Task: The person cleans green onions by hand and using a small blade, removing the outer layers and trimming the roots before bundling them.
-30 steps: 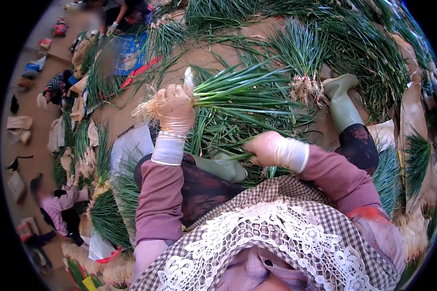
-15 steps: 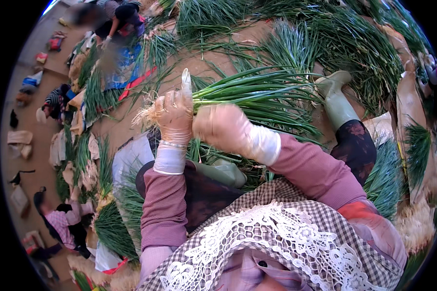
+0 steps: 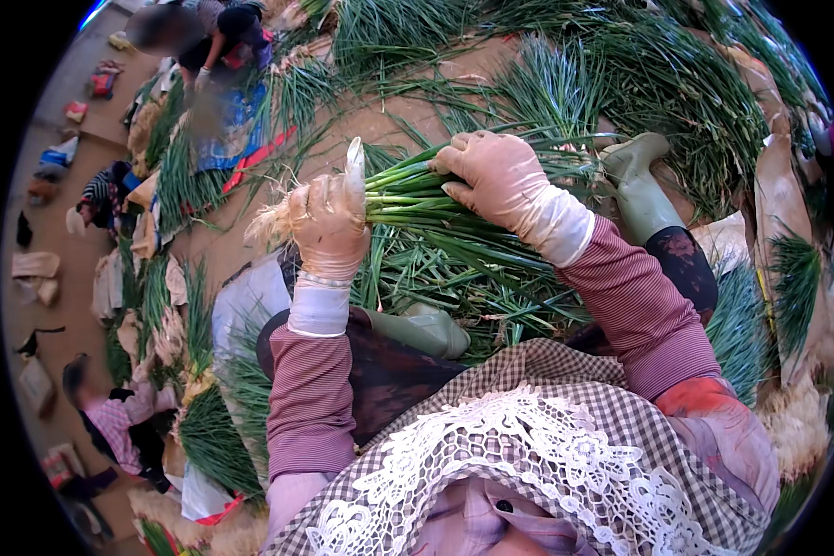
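Observation:
A bunch of green onions (image 3: 406,193) lies sideways in front of me, roots to the left and long green leaves to the right. My left hand (image 3: 326,227), in a pale thin glove, is closed round the white stalks near the roots (image 3: 271,222), its thumb pointing up. Over the leaves farther right, my gloved right hand (image 3: 499,178) curls its fingers round part of the bunch. Its palm side is hidden. Beneath the bunch, loose green leaves (image 3: 491,292) cover the ground between my legs.
My green rubber boots (image 3: 641,190) stand at the right and near the middle. Heaps of green onions (image 3: 681,102) lie at the far right, with more bundles (image 3: 215,440) at the left. Other people (image 3: 125,422) work along the left side, beside a blue sheet (image 3: 236,134).
My right hand has moved right along the bunch, from beside my left hand onto the leaves. My left hand keeps its hold in nearly the same place.

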A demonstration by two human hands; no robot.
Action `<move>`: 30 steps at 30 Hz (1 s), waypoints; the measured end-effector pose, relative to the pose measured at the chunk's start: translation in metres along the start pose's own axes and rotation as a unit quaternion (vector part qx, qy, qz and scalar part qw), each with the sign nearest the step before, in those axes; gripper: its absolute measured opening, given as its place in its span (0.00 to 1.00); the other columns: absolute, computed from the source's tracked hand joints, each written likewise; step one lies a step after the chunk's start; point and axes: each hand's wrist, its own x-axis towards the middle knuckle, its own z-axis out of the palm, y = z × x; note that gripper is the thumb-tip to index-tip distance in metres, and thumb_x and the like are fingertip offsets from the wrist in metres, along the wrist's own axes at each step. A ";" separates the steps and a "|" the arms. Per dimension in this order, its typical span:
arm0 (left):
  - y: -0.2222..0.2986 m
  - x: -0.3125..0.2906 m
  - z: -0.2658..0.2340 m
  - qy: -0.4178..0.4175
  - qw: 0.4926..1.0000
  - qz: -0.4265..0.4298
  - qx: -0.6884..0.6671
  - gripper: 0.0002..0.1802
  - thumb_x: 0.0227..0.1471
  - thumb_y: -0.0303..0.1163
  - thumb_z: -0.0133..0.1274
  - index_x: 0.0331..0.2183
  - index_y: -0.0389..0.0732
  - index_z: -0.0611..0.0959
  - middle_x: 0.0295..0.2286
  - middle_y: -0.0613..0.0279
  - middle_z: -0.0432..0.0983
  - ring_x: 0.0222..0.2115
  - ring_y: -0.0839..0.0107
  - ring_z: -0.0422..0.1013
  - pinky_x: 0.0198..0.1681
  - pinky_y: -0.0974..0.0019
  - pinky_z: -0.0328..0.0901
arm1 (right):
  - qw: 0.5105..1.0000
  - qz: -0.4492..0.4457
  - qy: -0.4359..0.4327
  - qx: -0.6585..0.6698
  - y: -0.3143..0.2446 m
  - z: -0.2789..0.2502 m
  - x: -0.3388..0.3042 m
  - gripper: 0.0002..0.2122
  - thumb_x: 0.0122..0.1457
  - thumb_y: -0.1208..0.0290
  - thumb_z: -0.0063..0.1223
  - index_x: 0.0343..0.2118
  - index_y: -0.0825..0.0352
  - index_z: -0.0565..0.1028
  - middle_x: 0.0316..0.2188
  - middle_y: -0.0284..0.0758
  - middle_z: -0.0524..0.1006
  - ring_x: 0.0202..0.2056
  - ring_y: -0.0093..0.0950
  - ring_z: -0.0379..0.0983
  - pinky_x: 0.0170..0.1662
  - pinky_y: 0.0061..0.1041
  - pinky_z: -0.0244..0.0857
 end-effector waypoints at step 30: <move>0.047 -0.010 0.015 -0.329 0.271 -0.390 -0.816 0.08 0.44 0.29 0.48 0.21 0.33 0.74 0.13 0.58 0.71 0.10 0.74 0.66 0.10 0.79 0.58 | 0.609 0.329 -0.213 0.690 0.013 0.065 -0.072 0.22 0.52 0.57 0.44 0.46 0.67 0.61 0.40 0.32 0.68 0.40 0.25 0.65 0.44 0.22 0.57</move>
